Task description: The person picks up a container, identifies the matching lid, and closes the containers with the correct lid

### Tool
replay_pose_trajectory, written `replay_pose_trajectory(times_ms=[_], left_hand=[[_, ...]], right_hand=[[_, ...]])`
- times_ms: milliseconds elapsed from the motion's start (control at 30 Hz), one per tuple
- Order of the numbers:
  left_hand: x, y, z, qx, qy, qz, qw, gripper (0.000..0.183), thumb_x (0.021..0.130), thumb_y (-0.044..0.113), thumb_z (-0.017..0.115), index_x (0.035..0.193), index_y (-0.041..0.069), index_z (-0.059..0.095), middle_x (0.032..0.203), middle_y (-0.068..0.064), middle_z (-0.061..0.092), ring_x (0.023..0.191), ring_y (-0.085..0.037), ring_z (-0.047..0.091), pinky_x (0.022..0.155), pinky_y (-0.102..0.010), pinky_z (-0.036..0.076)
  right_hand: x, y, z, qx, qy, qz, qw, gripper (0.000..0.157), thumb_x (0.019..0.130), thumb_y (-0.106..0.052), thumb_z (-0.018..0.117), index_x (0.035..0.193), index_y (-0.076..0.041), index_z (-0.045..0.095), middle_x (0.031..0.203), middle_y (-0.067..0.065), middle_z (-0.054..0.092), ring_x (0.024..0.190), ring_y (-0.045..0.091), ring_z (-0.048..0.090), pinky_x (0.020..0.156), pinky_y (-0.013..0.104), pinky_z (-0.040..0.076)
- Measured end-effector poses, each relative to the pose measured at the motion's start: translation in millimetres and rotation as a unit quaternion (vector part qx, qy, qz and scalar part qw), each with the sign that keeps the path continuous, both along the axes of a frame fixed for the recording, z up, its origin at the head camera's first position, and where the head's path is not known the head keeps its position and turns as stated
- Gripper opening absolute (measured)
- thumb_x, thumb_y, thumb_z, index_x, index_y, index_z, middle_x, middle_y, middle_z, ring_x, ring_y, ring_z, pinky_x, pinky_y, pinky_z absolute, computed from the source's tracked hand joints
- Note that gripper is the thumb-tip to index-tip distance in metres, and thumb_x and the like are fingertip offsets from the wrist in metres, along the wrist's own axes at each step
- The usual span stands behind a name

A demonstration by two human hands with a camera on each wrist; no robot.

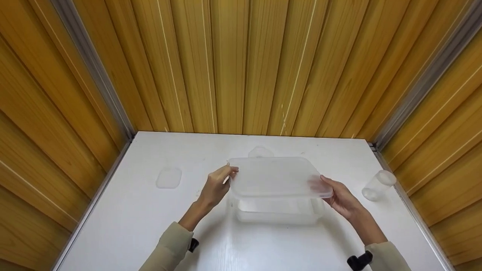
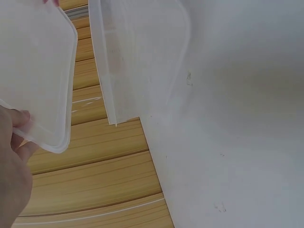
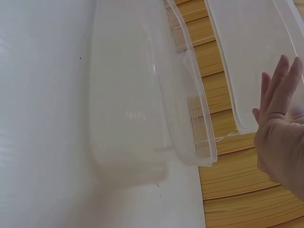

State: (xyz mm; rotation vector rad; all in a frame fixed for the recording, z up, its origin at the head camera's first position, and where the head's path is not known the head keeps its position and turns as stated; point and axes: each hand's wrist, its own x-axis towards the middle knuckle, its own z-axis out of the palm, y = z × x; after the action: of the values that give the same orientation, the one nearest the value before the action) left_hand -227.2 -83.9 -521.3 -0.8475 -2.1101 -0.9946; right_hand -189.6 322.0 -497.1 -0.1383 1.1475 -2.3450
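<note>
Both hands hold a large translucent rectangular lid [image 1: 276, 177], raised and tilted over the table. My left hand [image 1: 215, 187] pinches its left edge between thumb and fingers; in the left wrist view that hand [image 2: 14, 166] grips near a rounded corner. At the right end, my right hand [image 1: 344, 199] has its thumb at the rim, and its fingers show blurred through the plastic. The right wrist view shows that hand's fingers [image 3: 280, 90] extended against the lid [image 3: 259, 47]. Below stands a clear rectangular plastic container [image 1: 278, 217], its far part hidden by the lid.
A small square translucent lid [image 1: 168, 178] lies at the left of the white table [image 1: 124, 226]. A clear cylindrical jar [image 1: 378, 185] stands near the right edge. Behind the large lid, a clear rounded piece [image 1: 260, 151] is partly hidden. Wood-patterned panels [image 1: 229, 67] enclose the table.
</note>
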Motion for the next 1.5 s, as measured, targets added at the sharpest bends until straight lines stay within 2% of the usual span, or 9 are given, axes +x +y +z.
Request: replay_pose_trajectory(times_ms=[67,167,233,400,500,767,967,1233,1500], left_hand=[[0.7,4,-1.1,0.011,-0.038,0.017,0.9991,0.028,0.081,-0.015,0.075,0.101,0.002,0.066,0.111,-0.011,0.074,0.110,-0.029,0.073,0.099,-0.036,0.057],[0.6,8,0.4,0.055,-0.169,0.029,0.9837,0.042,0.086,-0.005,0.076,0.123,0.000,0.058,0.128,-0.016,0.064,0.119,-0.035,0.066,0.102,-0.041,0.056],[0.0,8,1.4,0.105,-0.283,0.024,0.9530,0.052,0.089,-0.003,0.072,0.136,-0.001,0.048,0.133,-0.021,0.058,0.118,-0.036,0.064,0.099,-0.044,0.057],[-1.5,4,0.6,0.228,-0.486,-0.010,0.8434,0.038,0.099,-0.002,0.055,0.136,-0.010,0.052,0.122,-0.027,0.063,0.094,-0.024,0.069,0.084,-0.034,0.061],[-0.6,1,-1.3,0.239,-0.526,-0.008,0.8163,0.035,0.102,0.004,0.055,0.133,-0.011,0.057,0.112,-0.021,0.067,0.082,-0.013,0.066,0.078,-0.026,0.061],[3.6,-2,-5.0,0.214,-0.548,-0.015,0.8083,0.048,0.091,0.007,0.072,0.133,-0.010,0.059,0.099,-0.011,0.065,0.070,-0.009,0.065,0.070,-0.028,0.062],[8.3,0,-4.6,0.201,-0.550,-0.015,0.8105,0.048,0.089,0.005,0.074,0.132,-0.010,0.059,0.099,-0.012,0.066,0.071,-0.011,0.065,0.072,-0.033,0.064],[10.4,0,-6.4,0.172,-0.556,-0.033,0.8129,0.048,0.088,0.002,0.075,0.131,-0.011,0.058,0.096,-0.011,0.065,0.067,-0.012,0.068,0.068,-0.033,0.064],[9.8,2,-10.5,0.138,-0.542,-0.021,0.8285,0.042,0.087,0.004,0.076,0.124,-0.011,0.063,0.087,-0.010,0.069,0.061,-0.011,0.065,0.061,-0.028,0.061]], right_hand=[[4.6,3,-2.8,0.029,-0.006,-0.016,0.999,0.041,0.113,-0.013,0.030,0.121,-0.007,0.070,0.116,0.008,0.076,0.103,0.017,0.075,0.090,0.025,0.059],[8.5,5,-8.2,0.057,0.002,-0.032,0.998,0.038,0.112,-0.010,0.032,0.120,-0.009,0.069,0.117,0.008,0.076,0.104,0.019,0.076,0.091,0.028,0.060],[9.3,5,-12.6,0.063,0.013,-0.040,0.997,0.036,0.112,-0.010,0.033,0.122,-0.010,0.068,0.119,0.008,0.076,0.106,0.021,0.075,0.093,0.031,0.059],[9.7,0,-21.9,0.086,0.044,-0.057,0.994,0.032,0.112,-0.009,0.034,0.127,-0.012,0.062,0.121,0.006,0.074,0.109,0.021,0.075,0.095,0.033,0.059],[10.5,-2,-25.4,0.120,0.042,-0.062,0.990,0.029,0.111,-0.012,0.038,0.129,-0.014,0.060,0.120,0.003,0.074,0.108,0.020,0.075,0.093,0.032,0.059],[12.4,-3,-27.2,0.249,0.047,-0.092,0.963,0.057,0.109,-0.020,0.048,0.154,0.008,0.028,0.111,-0.007,0.076,0.101,0.013,0.076,0.089,0.031,0.061],[14.4,-7,-27.2,0.400,0.068,-0.155,0.901,0.062,0.106,-0.015,0.055,0.158,0.004,0.027,0.107,-0.011,0.070,0.087,0.003,0.071,0.079,0.024,0.061],[17.1,-9,-34.5,0.543,0.111,-0.192,0.810,0.054,0.101,-0.018,0.065,0.149,-0.001,0.049,0.131,0.022,0.060,0.090,-0.005,0.058,0.074,0.017,0.053],[23.1,-6,-42.1,0.583,0.119,-0.188,0.782,0.051,0.100,-0.018,0.067,0.146,-0.002,0.053,0.142,0.022,0.058,0.098,-0.008,0.052,0.082,0.014,0.048]])
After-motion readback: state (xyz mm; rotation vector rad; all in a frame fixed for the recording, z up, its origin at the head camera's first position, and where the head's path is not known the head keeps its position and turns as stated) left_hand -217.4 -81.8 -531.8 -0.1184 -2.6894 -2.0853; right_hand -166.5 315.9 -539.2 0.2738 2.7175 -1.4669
